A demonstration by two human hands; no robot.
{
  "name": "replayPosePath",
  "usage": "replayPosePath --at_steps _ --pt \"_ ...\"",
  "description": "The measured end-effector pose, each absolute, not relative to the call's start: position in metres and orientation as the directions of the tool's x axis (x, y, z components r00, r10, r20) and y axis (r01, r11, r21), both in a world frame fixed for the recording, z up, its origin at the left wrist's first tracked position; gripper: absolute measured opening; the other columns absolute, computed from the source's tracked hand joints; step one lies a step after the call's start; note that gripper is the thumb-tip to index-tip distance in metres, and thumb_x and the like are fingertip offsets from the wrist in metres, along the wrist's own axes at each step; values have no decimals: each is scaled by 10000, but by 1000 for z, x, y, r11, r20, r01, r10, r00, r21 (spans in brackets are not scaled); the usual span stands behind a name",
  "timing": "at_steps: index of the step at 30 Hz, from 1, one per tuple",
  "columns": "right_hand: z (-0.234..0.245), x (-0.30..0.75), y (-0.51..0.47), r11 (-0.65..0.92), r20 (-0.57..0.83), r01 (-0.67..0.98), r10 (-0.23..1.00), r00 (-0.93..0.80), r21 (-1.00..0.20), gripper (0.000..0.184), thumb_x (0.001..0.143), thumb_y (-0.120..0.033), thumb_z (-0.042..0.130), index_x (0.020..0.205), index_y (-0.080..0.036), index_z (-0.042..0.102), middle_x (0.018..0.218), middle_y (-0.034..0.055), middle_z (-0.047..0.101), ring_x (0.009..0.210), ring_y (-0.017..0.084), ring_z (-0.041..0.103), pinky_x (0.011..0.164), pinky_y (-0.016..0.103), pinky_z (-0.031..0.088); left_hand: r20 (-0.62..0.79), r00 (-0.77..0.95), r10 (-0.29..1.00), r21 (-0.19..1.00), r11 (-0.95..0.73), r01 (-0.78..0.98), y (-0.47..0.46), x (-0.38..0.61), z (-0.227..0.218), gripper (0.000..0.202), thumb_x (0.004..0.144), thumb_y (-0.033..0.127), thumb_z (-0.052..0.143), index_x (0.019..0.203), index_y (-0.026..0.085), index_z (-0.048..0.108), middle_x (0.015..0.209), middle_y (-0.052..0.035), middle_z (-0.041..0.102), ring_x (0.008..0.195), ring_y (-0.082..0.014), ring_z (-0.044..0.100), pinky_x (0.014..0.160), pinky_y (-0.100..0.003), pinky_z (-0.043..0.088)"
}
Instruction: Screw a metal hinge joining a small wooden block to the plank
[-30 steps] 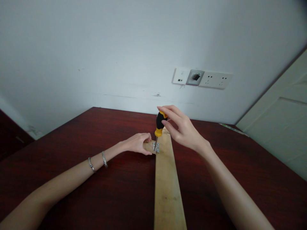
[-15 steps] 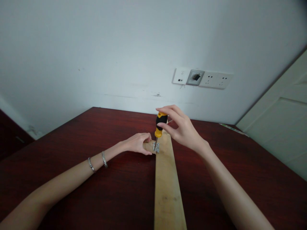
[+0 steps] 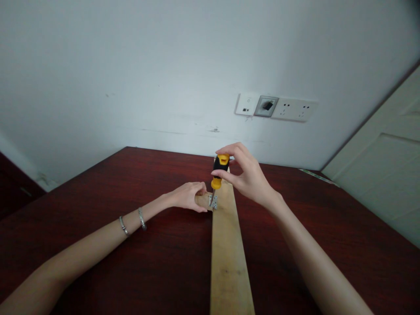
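Observation:
My right hand (image 3: 251,175) grips a yellow and black screwdriver (image 3: 221,165) by its handle, fingers and thumb around it. The shaft points down, slightly tilted, and its tip meets a small metal hinge (image 3: 213,201). That hinge spans the joint between a short wooden block (image 3: 202,201) and a long wooden board (image 3: 229,253). From the left, my left hand (image 3: 188,196) is closed around the short block, thumb on the near side and fingers on the far side. The screw under the tip is too small to make out.
A dark red wooden table (image 3: 157,271) lies under everything, its far edge against a white wall (image 3: 131,65). Wall sockets (image 3: 290,109) and switch plates sit on the wall beyond my right hand. A pale panelled door (image 3: 390,162) stands at the right.
The fingers of my right hand have shifted on the handle, and the screwdriver has turned a little. My left hand, the block and the board keep their places.

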State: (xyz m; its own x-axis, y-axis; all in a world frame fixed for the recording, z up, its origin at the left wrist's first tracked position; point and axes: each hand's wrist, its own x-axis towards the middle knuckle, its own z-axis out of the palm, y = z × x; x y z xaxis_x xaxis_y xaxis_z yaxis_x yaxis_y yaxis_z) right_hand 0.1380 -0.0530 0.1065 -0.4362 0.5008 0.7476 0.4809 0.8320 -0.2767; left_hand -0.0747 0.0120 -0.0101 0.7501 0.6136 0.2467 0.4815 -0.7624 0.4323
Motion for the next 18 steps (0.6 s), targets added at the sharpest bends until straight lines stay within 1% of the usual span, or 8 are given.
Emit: replayPosePath --at_steps 2,3,6,8,11,13,15,18 --pt "106 138 -54 821 732 499 517 -443 -277 404 820 -368 632 1183 -219 535 1117 93 545 1018 229 557 811 376 550 247 750 614 428 -763 484 12 -75 -10 462 608 482 742 860 193 485 847 -12 582 732 -177 545 658 -281 391" --pt "107 138 -56 822 722 496 520 -455 -279 413 838 -359 608 1217 -221 518 1161 100 538 1052 235 550 825 381 545 248 751 612 430 -764 481 12 -75 -10 459 608 481 740 859 193 486 845 -11 581 729 -176 544 653 -279 388" --pt "109 138 -59 850 706 446 498 -504 -282 382 908 -252 485 1290 -239 470 1265 92 529 1144 229 520 914 405 503 257 751 608 442 -765 468 11 -75 -9 458 605 489 736 847 195 482 828 -5 576 707 -167 536 636 -274 376" --pt "110 139 -59 864 714 413 480 -509 -287 367 916 -204 451 1279 -249 481 1240 80 555 1125 216 533 927 408 493 263 749 608 444 -765 466 11 -75 -9 462 602 497 737 838 196 477 819 -3 572 697 -164 531 630 -272 372" --pt "109 138 -57 861 735 402 487 -472 -313 346 881 -250 537 1227 -246 520 1123 75 581 999 204 569 824 375 537 260 747 612 434 -765 476 12 -75 -10 462 606 500 735 841 197 478 820 -8 570 699 -168 532 631 -275 379" --pt "108 137 -56 857 736 394 497 -460 -332 349 845 -295 601 1186 -240 548 1080 74 572 959 200 569 764 351 553 252 746 617 428 -762 486 13 -75 -11 455 611 491 733 854 196 487 830 -13 574 710 -175 540 639 -280 387" --pt "108 136 -56 859 719 374 501 -481 -348 374 822 -309 633 1181 -238 559 1108 80 560 989 206 561 754 343 556 245 743 623 429 -757 493 13 -75 -12 453 610 479 737 871 194 501 842 -17 582 726 -184 554 649 -286 395" --pt "110 136 -59 863 679 346 503 -535 -367 451 832 -235 598 1273 -245 506 1204 83 549 1041 209 552 778 349 551 245 743 623 440 -755 487 14 -76 -13 475 604 471 742 918 192 521 869 -21 590 760 -196 569 678 -299 412"
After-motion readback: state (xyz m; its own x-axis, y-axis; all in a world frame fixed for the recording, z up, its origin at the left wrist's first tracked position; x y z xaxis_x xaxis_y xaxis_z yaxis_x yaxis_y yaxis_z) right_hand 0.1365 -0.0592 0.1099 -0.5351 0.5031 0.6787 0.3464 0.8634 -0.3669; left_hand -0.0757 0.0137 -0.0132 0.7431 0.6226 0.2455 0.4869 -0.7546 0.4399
